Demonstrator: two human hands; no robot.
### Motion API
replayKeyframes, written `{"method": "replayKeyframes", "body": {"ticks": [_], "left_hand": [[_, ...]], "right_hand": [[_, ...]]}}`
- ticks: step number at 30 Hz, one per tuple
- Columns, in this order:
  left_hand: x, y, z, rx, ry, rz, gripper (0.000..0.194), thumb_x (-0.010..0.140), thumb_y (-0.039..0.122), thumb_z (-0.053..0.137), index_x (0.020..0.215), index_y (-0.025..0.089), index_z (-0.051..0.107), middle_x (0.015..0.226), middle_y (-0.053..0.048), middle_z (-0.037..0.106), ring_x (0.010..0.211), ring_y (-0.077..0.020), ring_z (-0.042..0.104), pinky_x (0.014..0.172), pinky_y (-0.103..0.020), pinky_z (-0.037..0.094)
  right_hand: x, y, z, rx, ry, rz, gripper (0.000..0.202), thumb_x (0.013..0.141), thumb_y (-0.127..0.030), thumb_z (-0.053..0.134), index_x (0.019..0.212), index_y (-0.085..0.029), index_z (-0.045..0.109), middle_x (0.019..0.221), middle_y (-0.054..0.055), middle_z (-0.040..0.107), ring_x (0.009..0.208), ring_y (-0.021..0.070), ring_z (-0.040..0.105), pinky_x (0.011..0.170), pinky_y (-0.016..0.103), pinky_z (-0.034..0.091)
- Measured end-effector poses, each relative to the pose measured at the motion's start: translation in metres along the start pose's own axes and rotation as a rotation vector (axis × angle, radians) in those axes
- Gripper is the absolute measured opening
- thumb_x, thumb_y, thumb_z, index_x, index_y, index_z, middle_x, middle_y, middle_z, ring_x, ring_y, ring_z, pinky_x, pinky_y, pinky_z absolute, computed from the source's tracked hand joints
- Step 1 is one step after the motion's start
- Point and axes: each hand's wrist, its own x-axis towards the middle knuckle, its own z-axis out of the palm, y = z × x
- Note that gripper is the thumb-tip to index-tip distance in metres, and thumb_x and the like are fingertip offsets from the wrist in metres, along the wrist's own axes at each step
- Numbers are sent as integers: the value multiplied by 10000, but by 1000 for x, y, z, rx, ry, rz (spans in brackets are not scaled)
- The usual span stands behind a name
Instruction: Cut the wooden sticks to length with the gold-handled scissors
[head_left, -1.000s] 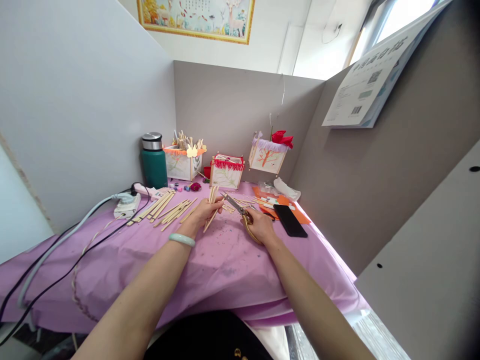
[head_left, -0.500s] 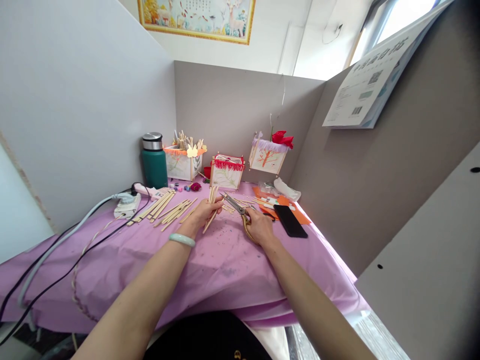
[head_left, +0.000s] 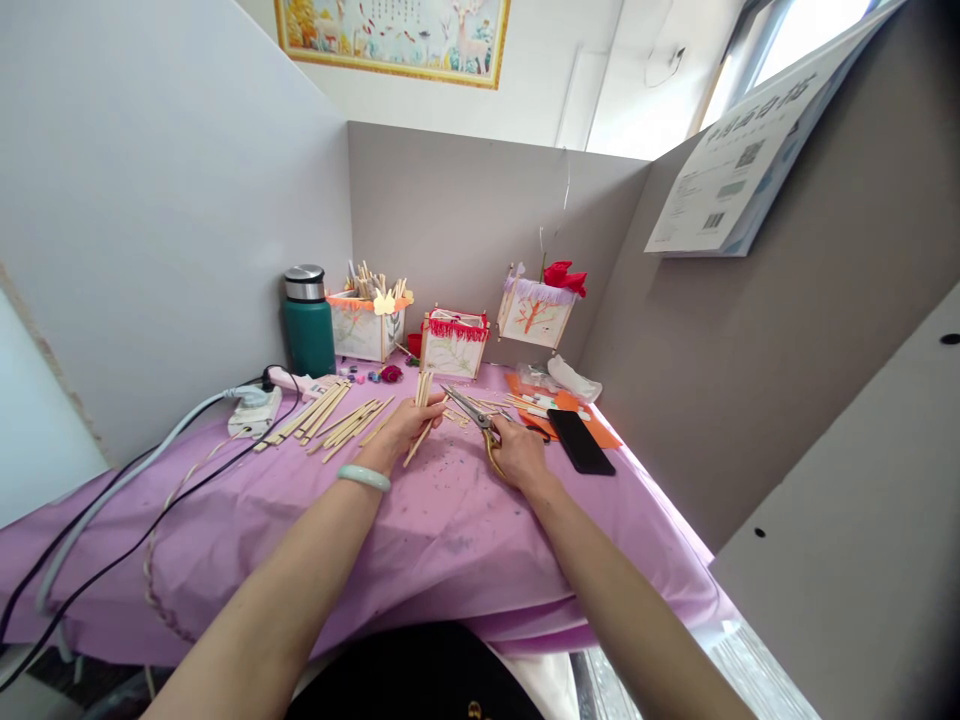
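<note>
My left hand [head_left: 409, 428], with a pale green bangle at the wrist, is closed around several thin wooden sticks [head_left: 424, 386] held at a slant over the table. In my right hand [head_left: 517, 450] is a pair of scissors [head_left: 492, 462] with gold-coloured handles. Their metal blades point up and left, the tips close beside the held sticks. More loose sticks [head_left: 354, 425] lie to the left of my left hand. Short cut pieces [head_left: 455, 416] are scattered behind the scissors.
A green bottle [head_left: 310, 330], an orange-trimmed box [head_left: 367, 328] of sticks and a red-fringed box [head_left: 454, 350] stand at the back. A lilac-trimmed box [head_left: 537, 312] hangs there. A phone [head_left: 580, 442] lies right, a power strip [head_left: 255, 412] with cables left.
My left hand and its sticks have shifted very slightly to the left. The scissors and my right hand look almost the same.
</note>
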Motion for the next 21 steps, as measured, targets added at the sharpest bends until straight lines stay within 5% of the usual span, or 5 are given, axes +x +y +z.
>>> {"method": "replayKeyframes", "body": {"ticks": [11, 21], "left_hand": [[1, -1, -1, -8, -28, -6, 708, 695, 315, 714, 1336, 66, 543, 513, 49, 485, 352, -42, 233, 391, -232, 81], [0, 0, 0, 8, -4, -9, 625, 692, 322, 732, 1253, 84, 595, 500, 46, 489, 350, -41, 248, 387, -225, 78]], "right_hand": [[-1, 2, 4, 33, 3, -3, 292, 932, -387, 460, 1103, -255, 656, 939, 46, 730, 842, 204, 657, 703, 264, 394], [-2, 1, 2, 31, -3, -34, 295, 939, -370, 456, 1146, -249, 628, 1013, 56, 719, 880, 203, 649, 730, 266, 402]]}}
